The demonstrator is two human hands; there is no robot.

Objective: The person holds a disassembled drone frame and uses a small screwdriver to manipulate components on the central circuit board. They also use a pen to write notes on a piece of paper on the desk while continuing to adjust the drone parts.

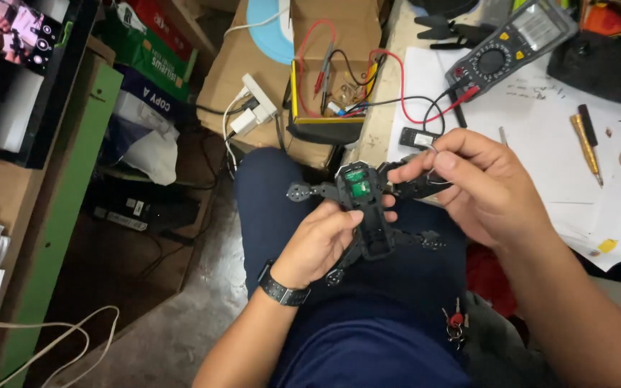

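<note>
You have the black drone frame [368, 215] over your lap, just below the edge of the paper-covered workbench [540, 144]. Your left hand [321, 244] is closed around the frame's body from the underside, thumb pressed near the open bay where a small green circuit board [358, 182] shows. Your right hand [479, 179] is pinched shut on the frame's upper right arm, where a thin loop of wire sits at your fingertips.

Relative to the frame: the multimeter [508, 47] lies up and to the right on the bench, its red and black leads trailing toward a cardboard box [328, 79] straight above. A small black module [420, 138] rests on the bench edge just above your right fingers, and a brass-tipped tool [585, 147] lies further right. A bunch of keys [454, 325] hangs below.

The risks — you are gripping a slender folding arm while the other hand anchors the body, so twisting could probably crack the hinge or tear that fine wire. Your thumb is close to the exposed board; pressure there might stress a solder joint. Anything small that slips loose would likely drop to the cluttered floor.
</note>
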